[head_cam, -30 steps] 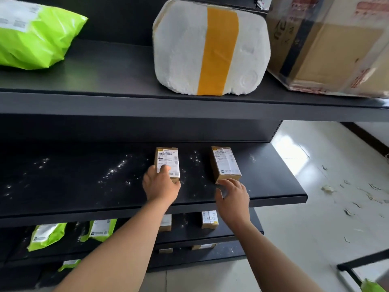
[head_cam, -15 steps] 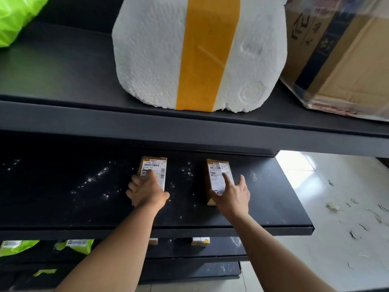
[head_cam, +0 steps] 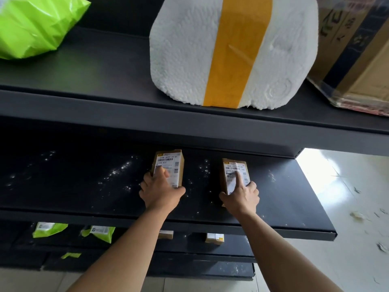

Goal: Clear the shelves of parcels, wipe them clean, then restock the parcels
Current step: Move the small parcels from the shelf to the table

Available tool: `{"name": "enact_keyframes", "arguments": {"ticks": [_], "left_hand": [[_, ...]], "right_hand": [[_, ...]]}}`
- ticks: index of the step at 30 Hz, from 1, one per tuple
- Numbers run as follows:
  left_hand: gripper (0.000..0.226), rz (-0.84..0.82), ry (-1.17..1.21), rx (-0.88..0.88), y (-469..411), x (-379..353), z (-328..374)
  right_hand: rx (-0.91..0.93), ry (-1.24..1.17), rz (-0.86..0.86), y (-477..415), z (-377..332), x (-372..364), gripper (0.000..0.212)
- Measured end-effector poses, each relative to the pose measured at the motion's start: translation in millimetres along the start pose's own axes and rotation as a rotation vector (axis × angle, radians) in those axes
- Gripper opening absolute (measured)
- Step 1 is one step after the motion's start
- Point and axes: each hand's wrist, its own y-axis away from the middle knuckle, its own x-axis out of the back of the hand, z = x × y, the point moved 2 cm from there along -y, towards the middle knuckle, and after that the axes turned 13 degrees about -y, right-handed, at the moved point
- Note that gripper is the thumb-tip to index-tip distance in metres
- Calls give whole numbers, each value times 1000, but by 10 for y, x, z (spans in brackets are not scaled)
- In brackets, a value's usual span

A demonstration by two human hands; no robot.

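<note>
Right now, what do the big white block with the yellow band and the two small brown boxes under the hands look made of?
White block: expanded foam, beaded matte surface; glossy yellow tape. Small brown boxes: probably cardboard, matte, with white printed paper labels.

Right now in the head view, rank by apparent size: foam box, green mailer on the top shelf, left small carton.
1. White foam box with yellow tape, largest.
2. Green mailer, cropped by the frame edge, so its full size is unsure.
3. Left small carton under the left hand, clearly smallest.

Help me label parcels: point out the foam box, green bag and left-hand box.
foam box (head_cam: 185, 49), head view, white front face.
green bag (head_cam: 35, 26), head view, crinkled middle.
left-hand box (head_cam: 171, 165), head view, label.
</note>
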Motion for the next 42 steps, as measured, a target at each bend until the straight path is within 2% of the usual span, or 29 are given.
{"name": "enact_keyframes", "arguments": {"ticks": [7, 17, 26, 33, 42], "left_hand": [[59, -38, 79, -105, 345, 138, 4], [55, -169, 49, -379, 1281, 254, 40], [54, -312, 20, -673, 2508, 104, 424], [54, -439, 22, -881, 3711, -85, 788], [52, -543, -17, -1022, 5458, -429, 1124]], "right_hand": [[-18, -61, 91, 591, 95, 175, 83], [-191, -187, 306, 2022, 583, 626, 88], [-441, -233, 501, 3210, 1468, 1132, 92], [-645, -170, 644, 4172, 2374, 1616, 91], [-820, -168, 731, 5420, 3593, 2198, 91]]}}
